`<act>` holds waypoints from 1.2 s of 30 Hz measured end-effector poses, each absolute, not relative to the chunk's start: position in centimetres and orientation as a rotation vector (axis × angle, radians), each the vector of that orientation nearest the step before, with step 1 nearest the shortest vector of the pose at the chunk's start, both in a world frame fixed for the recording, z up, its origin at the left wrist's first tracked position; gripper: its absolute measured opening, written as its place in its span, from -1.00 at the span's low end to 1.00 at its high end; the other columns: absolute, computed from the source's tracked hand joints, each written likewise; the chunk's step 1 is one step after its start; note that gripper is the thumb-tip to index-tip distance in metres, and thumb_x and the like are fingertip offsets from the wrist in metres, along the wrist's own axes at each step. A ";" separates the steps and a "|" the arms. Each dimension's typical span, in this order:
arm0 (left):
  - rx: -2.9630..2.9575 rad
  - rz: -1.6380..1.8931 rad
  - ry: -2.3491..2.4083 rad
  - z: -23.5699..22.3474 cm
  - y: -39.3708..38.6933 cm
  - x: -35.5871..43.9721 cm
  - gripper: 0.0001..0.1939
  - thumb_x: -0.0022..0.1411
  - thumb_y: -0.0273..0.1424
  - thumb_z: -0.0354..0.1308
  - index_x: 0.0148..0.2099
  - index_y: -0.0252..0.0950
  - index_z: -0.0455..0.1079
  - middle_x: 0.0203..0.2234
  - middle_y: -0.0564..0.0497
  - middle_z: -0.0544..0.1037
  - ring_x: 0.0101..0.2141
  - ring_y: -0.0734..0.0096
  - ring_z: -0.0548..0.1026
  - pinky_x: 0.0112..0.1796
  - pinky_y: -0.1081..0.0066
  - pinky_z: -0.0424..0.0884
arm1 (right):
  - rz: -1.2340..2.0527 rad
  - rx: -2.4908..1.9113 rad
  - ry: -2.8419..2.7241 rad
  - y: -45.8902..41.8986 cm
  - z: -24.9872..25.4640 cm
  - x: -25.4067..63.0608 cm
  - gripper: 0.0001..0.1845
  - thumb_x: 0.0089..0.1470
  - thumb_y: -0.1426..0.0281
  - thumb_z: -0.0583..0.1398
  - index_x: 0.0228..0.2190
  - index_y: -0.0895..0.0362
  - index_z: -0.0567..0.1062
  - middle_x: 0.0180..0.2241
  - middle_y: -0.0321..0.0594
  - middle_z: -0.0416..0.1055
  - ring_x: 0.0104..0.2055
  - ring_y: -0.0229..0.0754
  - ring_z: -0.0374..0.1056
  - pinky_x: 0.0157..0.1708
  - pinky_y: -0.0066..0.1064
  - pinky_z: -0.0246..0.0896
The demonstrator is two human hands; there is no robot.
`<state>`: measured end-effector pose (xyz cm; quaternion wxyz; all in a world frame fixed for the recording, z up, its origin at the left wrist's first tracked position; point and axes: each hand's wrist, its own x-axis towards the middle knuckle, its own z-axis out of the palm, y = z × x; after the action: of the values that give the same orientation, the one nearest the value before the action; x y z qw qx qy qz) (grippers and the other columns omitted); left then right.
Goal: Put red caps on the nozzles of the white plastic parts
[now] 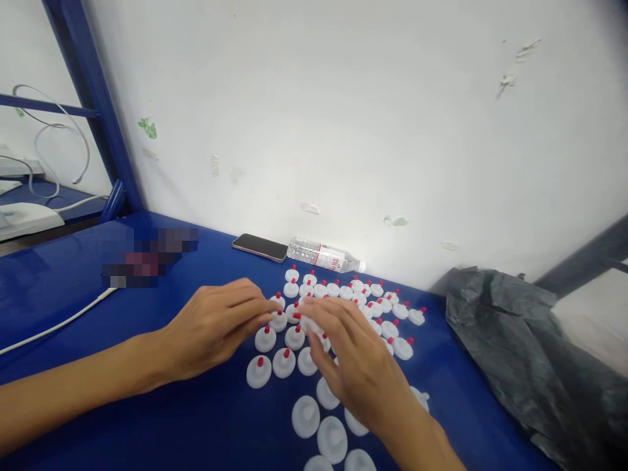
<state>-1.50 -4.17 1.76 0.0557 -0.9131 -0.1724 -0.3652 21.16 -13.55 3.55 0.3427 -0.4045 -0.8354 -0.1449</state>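
Observation:
Many white round nozzle caps with red tips (265, 339) stand in loose rows on the blue table (196, 418). My right hand (350, 353) is closed around a white nozzle cap (307, 323) whose red tip points left. My left hand (223, 324) has its fingers pressed together beside the standing caps. Its fingertips overlap a cap, and whether they grip anything is hidden. Closer to me, several white caps without red tips (305, 417) lie below and partly behind my right hand.
A phone (260, 247) and a clear plastic bottle (326, 255) lie along the white wall. At the right is a dark plastic bag (520, 353). A white cable (59, 329) runs across the left side, near a blurred-out item (147, 258).

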 end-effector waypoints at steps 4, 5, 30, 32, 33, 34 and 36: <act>-2.676 -0.911 -0.773 2.2 -2.1 -2.4 -0.80 0.28 -0.24 0.03 -0.27 -0.06 0.48 -0.50 0.14 0.55 -0.38 0.36 0.44 -0.39 0.39 0.41 | -0.412 -1.243 -2.066 -12.9 3.9 23.7 -0.55 0.14 0.58 0.10 0.08 0.13 0.32 -0.08 -0.10 0.44 0.02 -0.07 0.32 0.06 -0.15 0.32; -2.662 -0.818 -0.825 2.1 -1.5 -2.7 -0.79 0.26 -0.21 0.03 -0.30 -0.07 0.47 -0.49 0.13 0.54 -0.38 0.34 0.42 -0.37 0.36 0.40 | -0.416 -1.268 -2.070 -12.7 4.0 24.5 -0.59 0.15 0.56 0.11 0.04 0.11 0.36 -0.09 -0.12 0.44 0.01 -0.07 0.32 0.04 -0.15 0.32; -2.638 -0.343 -0.785 -0.8 1.5 -3.7 -0.94 0.12 -0.30 0.18 -0.39 -0.06 0.47 -0.50 0.18 0.58 -0.42 0.34 0.44 -0.20 0.26 0.10 | 1.093 -1.625 -2.056 -15.4 9.1 30.0 -0.87 -0.06 0.29 0.35 -0.41 0.05 0.57 -0.41 -0.38 0.48 -0.38 -0.29 0.31 -0.38 -0.49 0.22; -2.629 -0.347 -0.799 -0.5 1.3 -3.8 -0.93 0.11 -0.26 0.18 -0.39 -0.06 0.47 -0.48 0.18 0.58 -0.40 0.33 0.44 -0.18 0.25 0.09 | 1.172 -1.682 -2.064 -15.4 9.0 30.1 -0.89 -0.07 0.32 0.36 -0.41 0.05 0.57 -0.47 -0.40 0.45 -0.45 -0.33 0.25 -0.48 -0.52 0.12; -2.625 -0.345 -0.805 -0.4 1.3 -3.8 -0.93 0.11 -0.24 0.19 -0.39 -0.06 0.47 -0.48 0.18 0.58 -0.40 0.32 0.44 -0.17 0.25 0.09 | 1.195 -1.696 -2.071 -15.4 8.8 30.1 -0.89 -0.07 0.33 0.35 -0.41 0.05 0.58 -0.49 -0.41 0.44 -0.47 -0.34 0.23 -0.51 -0.52 0.09; -2.622 -0.337 -0.808 -0.4 1.2 -3.8 -0.94 0.09 -0.24 0.20 -0.39 -0.05 0.47 -0.48 0.18 0.58 -0.39 0.32 0.44 -0.16 0.24 0.09 | 1.204 -1.698 -2.080 -15.3 8.7 30.2 -0.89 -0.07 0.33 0.35 -0.41 0.05 0.58 -0.50 -0.41 0.43 -0.48 -0.34 0.22 -0.52 -0.52 0.06; -2.624 -0.298 -0.807 -0.3 1.3 -3.9 -0.96 0.07 -0.26 0.21 -0.38 -0.04 0.47 -0.50 0.19 0.57 -0.40 0.31 0.45 -0.16 0.23 0.08 | 1.186 -1.681 -2.091 -15.2 8.3 30.2 -0.90 -0.07 0.33 0.35 -0.41 0.04 0.59 -0.50 -0.41 0.43 -0.47 -0.33 0.23 -0.53 -0.52 0.04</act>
<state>-3.92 1.27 -0.29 0.1888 -0.9332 -0.2868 -0.1059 30.19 -15.16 8.31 0.1039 -0.5699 -0.7091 0.4020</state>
